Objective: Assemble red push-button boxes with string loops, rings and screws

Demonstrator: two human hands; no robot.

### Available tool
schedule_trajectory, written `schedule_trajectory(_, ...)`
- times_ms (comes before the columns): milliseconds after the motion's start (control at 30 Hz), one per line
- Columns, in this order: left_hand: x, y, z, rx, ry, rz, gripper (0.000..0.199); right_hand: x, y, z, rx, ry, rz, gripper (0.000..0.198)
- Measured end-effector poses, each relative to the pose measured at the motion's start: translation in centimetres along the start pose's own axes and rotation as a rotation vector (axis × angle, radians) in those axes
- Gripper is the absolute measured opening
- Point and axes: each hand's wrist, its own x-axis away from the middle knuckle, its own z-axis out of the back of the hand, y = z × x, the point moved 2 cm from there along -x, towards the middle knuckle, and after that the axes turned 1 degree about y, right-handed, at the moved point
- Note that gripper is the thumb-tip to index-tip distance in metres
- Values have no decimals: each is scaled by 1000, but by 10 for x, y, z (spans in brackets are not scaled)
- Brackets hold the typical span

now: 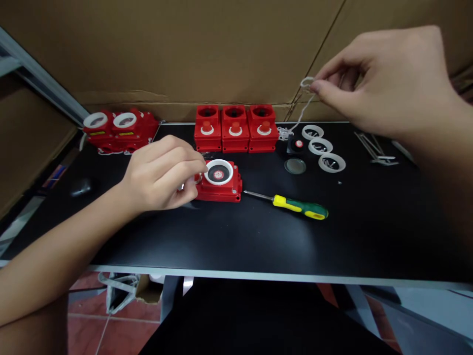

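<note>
My left hand is curled over the left end of a red box lying on the black table, and hides that end. A white ring surrounds a dark round disc with a red and white centre on this box. My right hand is raised at the upper right, thumb and fingertips pinching a white cord. From there the cord runs down to a loose bundle on the table. A screwdriver with a green and yellow handle lies right of the box, its tip close to it.
Three red boxes stand in a row at the back; more red units sit at the left. White rings with small metal parts, a clear disc, a black part and metal strips lie on the right. Cardboard walls the back.
</note>
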Motion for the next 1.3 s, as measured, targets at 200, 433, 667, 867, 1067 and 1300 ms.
schedule_trajectory(200, 2, -4, -2, -87, -49, -55, 26, -18, 16, -15, -1, -51, -168, 33)
schedule_trajectory(433, -3, 0, -2, -33, -83, -22, 25, -27, 26, -23, 29, -38, -194, 34)
schedule_trajectory(667, 3, -2, -3, 82, -192, 292, 14, -22, 19, -27, 33, -61, -179, 23)
schedule_trajectory(867, -3, -4, -6, 140, -316, 519, 22, -14, 41, -6, 138, -3, -36, 27)
schedule_trajectory(1067, -1, -6, -13, 475, -486, 708, 55, 43, 18, -2, 33, 47, 145, 35)
schedule_trajectory(1300, 1, 3, -23, 491, -502, 587, 57, 119, -12, -29, -67, -137, 350, 25)
